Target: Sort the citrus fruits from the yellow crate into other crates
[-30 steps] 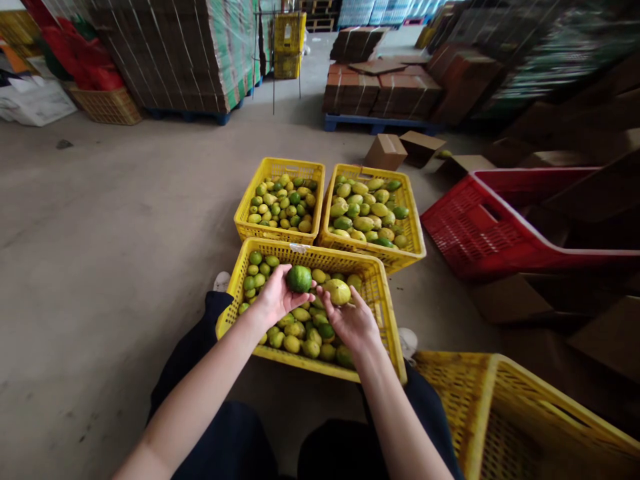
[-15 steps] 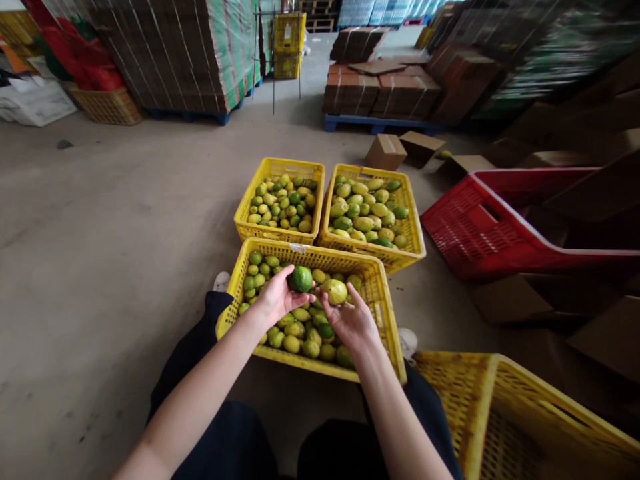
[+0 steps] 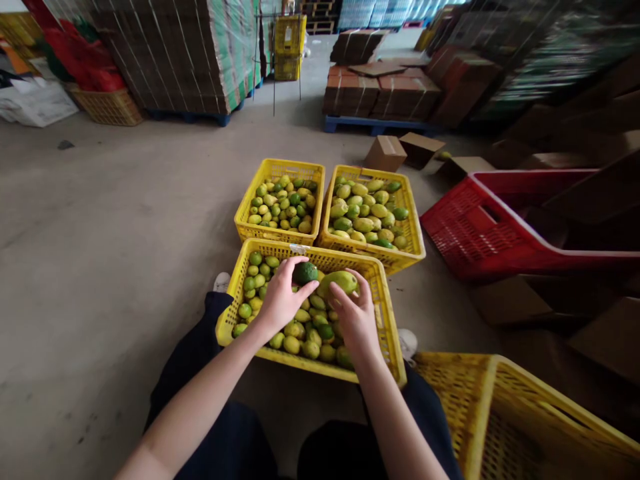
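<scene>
Above the near yellow crate (image 3: 385, 320), both hands are closed on fruit. My left hand (image 3: 280, 300) grips a dark green lemon (image 3: 305, 272) between thumb and fingers. Close beside it, my right hand (image 3: 356, 317) is wrapped round a longer yellow-green lemon (image 3: 342, 283). Under the hands, the crate holds many loose lemons (image 3: 311, 332), green to yellow; the forearms and hands hide some of them.
Beyond the near crate stand two more yellow crates, a left one (image 3: 244, 212) and a right one (image 3: 416, 233), both with lemons. A red crate (image 3: 455, 233) is to the right. Another yellow crate (image 3: 493, 400) sits lower right. Cardboard boxes (image 3: 386, 153) lie behind.
Both hands have turned over from palms up to fingers round the fruit from above and the sides. The two lemons have been rotated in the hands; the crates have not moved.
</scene>
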The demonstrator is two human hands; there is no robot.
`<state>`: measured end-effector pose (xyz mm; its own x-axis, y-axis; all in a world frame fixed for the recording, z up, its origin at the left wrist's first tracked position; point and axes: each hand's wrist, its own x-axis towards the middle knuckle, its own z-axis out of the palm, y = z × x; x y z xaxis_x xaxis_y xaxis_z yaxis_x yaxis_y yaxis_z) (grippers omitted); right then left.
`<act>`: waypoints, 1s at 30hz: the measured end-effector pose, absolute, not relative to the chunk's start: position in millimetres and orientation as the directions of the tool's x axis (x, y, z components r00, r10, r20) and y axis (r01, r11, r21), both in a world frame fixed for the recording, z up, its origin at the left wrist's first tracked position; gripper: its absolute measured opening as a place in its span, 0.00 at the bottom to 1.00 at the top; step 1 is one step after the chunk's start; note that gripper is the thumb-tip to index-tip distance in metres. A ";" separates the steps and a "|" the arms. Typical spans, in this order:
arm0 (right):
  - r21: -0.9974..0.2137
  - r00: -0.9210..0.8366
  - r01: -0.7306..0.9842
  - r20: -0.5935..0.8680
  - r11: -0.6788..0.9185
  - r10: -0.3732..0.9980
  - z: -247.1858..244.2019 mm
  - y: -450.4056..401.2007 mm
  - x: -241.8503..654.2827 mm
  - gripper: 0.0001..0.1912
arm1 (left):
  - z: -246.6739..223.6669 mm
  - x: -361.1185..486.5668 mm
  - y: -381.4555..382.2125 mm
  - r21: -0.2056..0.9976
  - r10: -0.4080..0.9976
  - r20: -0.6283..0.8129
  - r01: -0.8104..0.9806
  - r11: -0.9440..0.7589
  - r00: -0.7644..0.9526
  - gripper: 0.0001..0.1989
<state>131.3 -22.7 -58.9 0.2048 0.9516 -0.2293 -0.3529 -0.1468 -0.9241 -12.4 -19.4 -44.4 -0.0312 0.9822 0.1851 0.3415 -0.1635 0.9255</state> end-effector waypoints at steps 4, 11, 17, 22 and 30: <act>-0.995 0.244 -0.097 -0.018 0.006 0.970 -58.0 -25.2 129.3 0.28 | -44.3 -11.6 -19.5 0.898 0.966 0.258 0.363 -0.246 0.019 0.20; -0.993 0.215 -0.118 -0.009 0.017 0.977 -65.8 -24.7 127.5 0.28 | -40.5 -11.1 -20.6 0.901 0.969 0.244 0.362 -0.237 0.027 0.19; -0.969 0.160 -0.224 -0.141 -0.104 0.977 -57.2 -25.3 128.2 0.20 | -30.1 -9.8 -21.3 0.999 0.999 -0.044 0.010 0.044 -0.011 0.17; -0.803 0.017 -0.530 -0.333 -0.273 0.943 -53.4 -21.6 127.9 0.12 | -28.6 -15.2 -11.5 0.836 0.921 -0.390 -0.411 0.362 0.017 0.12; -0.756 -0.070 -0.550 -0.383 -0.355 0.921 -49.2 -24.7 124.3 0.14 | -26.3 -15.0 -11.1 0.659 0.872 -0.424 -0.577 0.483 0.246 0.13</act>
<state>124.3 -24.7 -49.2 -0.0697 0.9213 -0.3826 -0.5503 -0.3554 -0.7555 -15.0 -11.1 -26.3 0.2455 0.8716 -0.4242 -0.5768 0.4831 0.6588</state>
